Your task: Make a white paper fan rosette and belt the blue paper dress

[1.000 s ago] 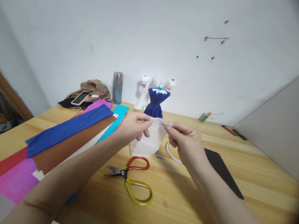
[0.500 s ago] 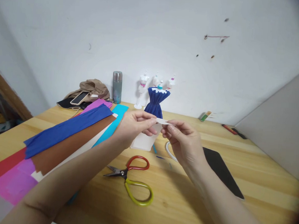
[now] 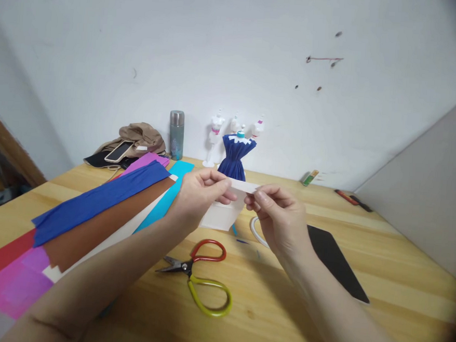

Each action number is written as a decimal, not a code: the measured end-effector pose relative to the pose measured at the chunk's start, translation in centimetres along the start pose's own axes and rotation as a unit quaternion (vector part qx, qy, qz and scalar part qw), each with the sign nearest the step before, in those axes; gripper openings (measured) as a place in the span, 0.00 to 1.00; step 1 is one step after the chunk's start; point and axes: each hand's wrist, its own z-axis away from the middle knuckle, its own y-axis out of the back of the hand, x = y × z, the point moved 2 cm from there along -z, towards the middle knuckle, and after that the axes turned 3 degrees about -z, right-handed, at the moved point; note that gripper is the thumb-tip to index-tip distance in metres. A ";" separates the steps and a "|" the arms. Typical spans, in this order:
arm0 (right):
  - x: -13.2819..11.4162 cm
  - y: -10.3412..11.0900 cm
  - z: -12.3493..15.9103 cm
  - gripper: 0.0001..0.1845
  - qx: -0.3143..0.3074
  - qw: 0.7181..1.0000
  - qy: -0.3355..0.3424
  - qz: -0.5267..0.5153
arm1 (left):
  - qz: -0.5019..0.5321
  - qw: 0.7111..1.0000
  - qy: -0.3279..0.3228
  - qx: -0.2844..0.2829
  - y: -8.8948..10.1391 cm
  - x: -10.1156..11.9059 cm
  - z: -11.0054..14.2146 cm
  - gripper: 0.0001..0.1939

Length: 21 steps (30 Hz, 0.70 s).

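Observation:
A narrow white strip (image 3: 244, 185) is stretched between my two hands above the table. My left hand (image 3: 206, 193) pinches its left end between thumb and fingers. The strip's right end is pinched in my right hand (image 3: 278, 211). Below and behind the strip lies a white sheet (image 3: 220, 217), partly hidden by my left hand. Just beyond stands a small dress form wearing a pleated blue dress (image 3: 233, 158) with a white zigzag collar. Scissors (image 3: 186, 267) with one red and one yellow handle lie slightly open nearer me.
Colored sheets, a blue one (image 3: 101, 201) on top, lie at the left. A flask (image 3: 176, 136), a phone (image 3: 119, 151) on bunched brown cloth (image 3: 147, 134) and white dress forms (image 3: 216, 126) stand or lie along the wall. A white ring (image 3: 258, 234) and a black board (image 3: 334, 262) are right.
The white strip has come into fuller view between my hands, its face turned more toward me, and my fingers are slightly farther apart. The whole view has shifted a little.

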 end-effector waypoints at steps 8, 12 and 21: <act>-0.2 0.1 0.0 0.09 0.029 0.999 0.020 0.013 | 0.003 1.000 -0.001 0.023 -0.5 0.2 0.4 0.06; -0.2 0.1 0.1 0.08 0.040 0.998 0.036 0.024 | -0.004 1.000 -0.006 0.031 -0.5 0.1 0.4 0.04; 0.0 0.3 0.1 0.09 0.052 0.992 0.104 0.056 | 0.009 0.999 -0.051 0.008 -0.5 -0.6 0.4 0.16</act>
